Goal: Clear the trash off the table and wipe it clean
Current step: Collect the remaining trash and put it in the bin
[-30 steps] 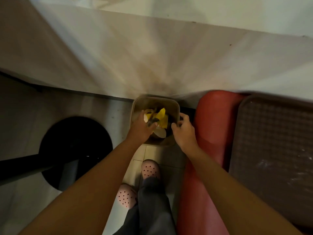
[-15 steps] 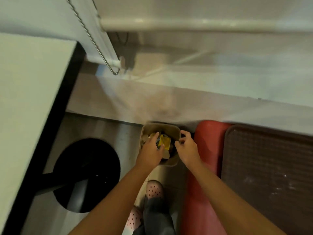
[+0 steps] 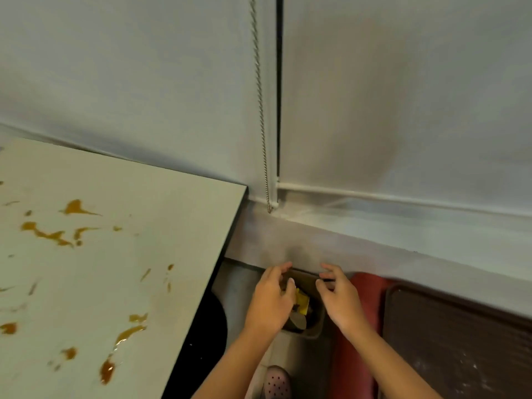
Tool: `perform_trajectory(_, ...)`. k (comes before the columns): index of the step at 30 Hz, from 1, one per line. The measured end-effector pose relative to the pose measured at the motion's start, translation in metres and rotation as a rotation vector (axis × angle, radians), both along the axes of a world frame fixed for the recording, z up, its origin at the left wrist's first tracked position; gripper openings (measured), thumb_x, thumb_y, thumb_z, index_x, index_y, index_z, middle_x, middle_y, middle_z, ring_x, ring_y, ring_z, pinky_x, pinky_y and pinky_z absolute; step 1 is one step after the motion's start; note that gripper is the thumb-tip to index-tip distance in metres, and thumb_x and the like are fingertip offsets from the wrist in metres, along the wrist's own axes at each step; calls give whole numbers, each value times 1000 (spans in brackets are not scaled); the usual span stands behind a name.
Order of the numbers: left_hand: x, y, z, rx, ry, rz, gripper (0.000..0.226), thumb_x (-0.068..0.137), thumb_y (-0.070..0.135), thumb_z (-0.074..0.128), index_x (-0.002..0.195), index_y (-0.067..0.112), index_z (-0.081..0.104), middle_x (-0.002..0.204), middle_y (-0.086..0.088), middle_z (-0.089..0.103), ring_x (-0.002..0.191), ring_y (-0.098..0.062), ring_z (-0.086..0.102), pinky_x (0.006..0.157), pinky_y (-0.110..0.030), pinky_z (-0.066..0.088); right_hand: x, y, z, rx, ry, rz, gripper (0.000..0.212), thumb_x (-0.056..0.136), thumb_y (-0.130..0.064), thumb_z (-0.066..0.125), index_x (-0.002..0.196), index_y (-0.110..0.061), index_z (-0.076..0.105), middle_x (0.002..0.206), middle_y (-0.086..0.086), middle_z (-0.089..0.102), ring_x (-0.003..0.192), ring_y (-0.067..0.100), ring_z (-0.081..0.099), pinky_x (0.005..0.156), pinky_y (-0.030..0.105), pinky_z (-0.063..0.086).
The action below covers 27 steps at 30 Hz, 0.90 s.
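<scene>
My left hand [image 3: 269, 300] and right hand [image 3: 341, 298] have released the bin [image 3: 314, 331], fingers spread, so the stained table [image 3: 121, 197] at left needs wiping next.

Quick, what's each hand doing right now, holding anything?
Left hand: open, fingers loosely curled above the bin, holding nothing.
Right hand: open, fingers spread, holding nothing.
</scene>
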<state>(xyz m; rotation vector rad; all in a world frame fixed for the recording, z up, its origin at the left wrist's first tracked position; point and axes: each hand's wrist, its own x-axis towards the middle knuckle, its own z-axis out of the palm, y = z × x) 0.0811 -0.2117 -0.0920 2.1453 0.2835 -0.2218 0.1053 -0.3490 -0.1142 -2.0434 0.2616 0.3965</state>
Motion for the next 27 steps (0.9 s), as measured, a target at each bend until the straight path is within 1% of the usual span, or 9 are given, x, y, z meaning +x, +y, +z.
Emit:
perform_trajectory(2,-5,11,24,2,-62,7,34,95,16,49,128,17,51,125,1,53,112,-6,50,90,-8,33,-2,10,27,21,-52,18,34,91,-6,52,125,-10,50,110,5,57,91,12,54,78,16,40)
perform_trajectory(6,-19,37,69,-18,-159,42,34,94,16,49,128,19,51,126,3,53,109,-6,51,93,-19,40,-6,36,79,66,-142,81,29,91,-8,52,120,-15,51,104,-3,55,84,3,52,66,6,39)
perform_trajectory(7,-23,45,80,-18,-184,55,34,94,16,49,128,19,51,126,4,53,107,-4,50,92,-19,40,-8,43,91,75,-164,105,28,92,-8,52,119,-17,52,102,-4,54,83,0,51,65,6,38)
perform_trajectory(13,-48,101,131,53,-326,165,30,94,13,48,123,18,56,122,2,57,99,0,50,81,-4,35,-19,95,143,135,-258,275,23,92,-10,50,111,-23,52,98,-4,55,84,0,51,66,2,41)
perform_trajectory(16,-71,133,147,103,-344,250,30,95,15,46,123,20,56,123,4,56,97,2,49,79,0,34,-29,126,155,143,-262,368,23,92,-10,49,111,-22,52,99,-3,55,82,0,51,65,6,41)
perform_trajectory(19,-101,161,154,132,-343,347,30,96,17,46,123,21,56,125,5,56,100,2,49,80,1,32,-42,156,159,134,-267,475,24,92,-10,49,113,-21,53,102,-3,54,81,1,51,63,6,41)
perform_trajectory(22,-136,185,156,143,-337,437,30,95,16,46,123,20,56,125,4,56,101,1,50,80,2,33,-59,185,158,142,-272,562,22,92,-9,49,109,-23,54,101,-2,56,81,1,51,64,4,42)
perform_trajectory(25,-173,204,152,123,-328,542,29,95,14,46,121,20,57,123,5,56,100,1,51,76,4,35,-80,213,156,159,-247,657,22,92,-9,49,109,-21,56,102,-2,56,82,1,52,65,2,42)
perform_trajectory(27,-195,213,150,106,-321,609,28,95,13,47,120,21,57,121,6,56,97,2,51,76,3,36,-95,228,154,165,-248,726,22,93,-9,49,109,-22,56,103,-1,56,83,1,52,65,2,42)
